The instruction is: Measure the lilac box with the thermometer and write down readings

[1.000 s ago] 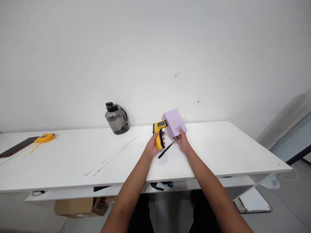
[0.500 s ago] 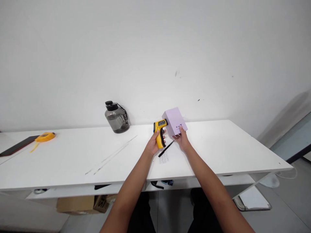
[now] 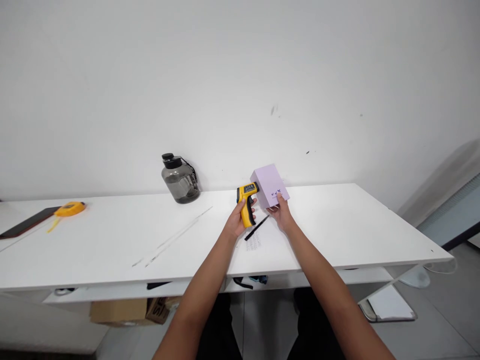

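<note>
My left hand [image 3: 236, 219] is closed round the handle of a yellow and black infrared thermometer gun [image 3: 246, 210], whose black nose points right at a lilac box [image 3: 270, 182]. The nose is at the box's left side; I cannot tell whether they touch. My right hand [image 3: 281, 212] grips the box by its near end, thumb on the face with small purple markings and fingers beneath. The box is tilted. Below both hands a black pen [image 3: 257, 228] lies slantwise on the white table, by a patch of faint handwriting [image 3: 253, 242].
A dark translucent water jug [image 3: 180, 180] stands near the wall, left of my hands. Farther left lie an orange tape measure [image 3: 71, 209] and a dark flat case [image 3: 30, 223]. Under the white tabletop [image 3: 337, 225], a shelf holds small items and a cardboard box [image 3: 120, 311] sits below.
My hands, the thermometer gun and the lilac box keep their places relative to each other. The whole view has shifted very slightly.
</note>
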### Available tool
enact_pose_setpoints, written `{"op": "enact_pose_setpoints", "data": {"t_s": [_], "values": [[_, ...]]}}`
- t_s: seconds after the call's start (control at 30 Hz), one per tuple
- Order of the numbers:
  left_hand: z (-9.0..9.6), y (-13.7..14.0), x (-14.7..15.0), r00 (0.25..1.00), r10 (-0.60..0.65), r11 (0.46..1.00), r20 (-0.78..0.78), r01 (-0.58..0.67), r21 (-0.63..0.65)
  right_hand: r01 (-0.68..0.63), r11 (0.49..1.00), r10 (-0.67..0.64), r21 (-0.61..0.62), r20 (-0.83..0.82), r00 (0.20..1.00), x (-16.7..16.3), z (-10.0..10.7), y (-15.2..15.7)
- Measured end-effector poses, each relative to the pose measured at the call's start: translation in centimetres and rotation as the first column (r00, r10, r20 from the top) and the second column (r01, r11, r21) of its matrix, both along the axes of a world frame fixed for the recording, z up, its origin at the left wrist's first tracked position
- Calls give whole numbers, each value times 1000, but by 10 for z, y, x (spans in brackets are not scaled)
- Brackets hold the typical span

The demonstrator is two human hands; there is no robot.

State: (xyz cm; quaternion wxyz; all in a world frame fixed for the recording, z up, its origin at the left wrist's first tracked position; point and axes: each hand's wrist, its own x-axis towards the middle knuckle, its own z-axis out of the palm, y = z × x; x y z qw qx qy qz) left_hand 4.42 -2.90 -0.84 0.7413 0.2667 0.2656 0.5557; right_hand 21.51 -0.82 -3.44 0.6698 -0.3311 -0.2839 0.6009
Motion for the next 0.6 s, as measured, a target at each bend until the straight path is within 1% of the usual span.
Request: {"op": "enact_pose_setpoints", "data": {"t_s": [0.2,0.37,0.5,0.6], "values": [[0,-1,0,1000,23,997,-6,-24,-70,4,1000,-5,14,71,997,-1,0,-2],[-1,0,3,984,151,985,-97,-158,-67,-18,1000,16,19,116,993,-4,1,-4],[-2,2,4,961,202,969,-189,-224,-105,-10,1000,6,28,133,991,-6,0,-3],[-3,4,3,934,280,950,-222,-303,-76,0,999,-4,32,142,990,-6,-2,-2]]}}
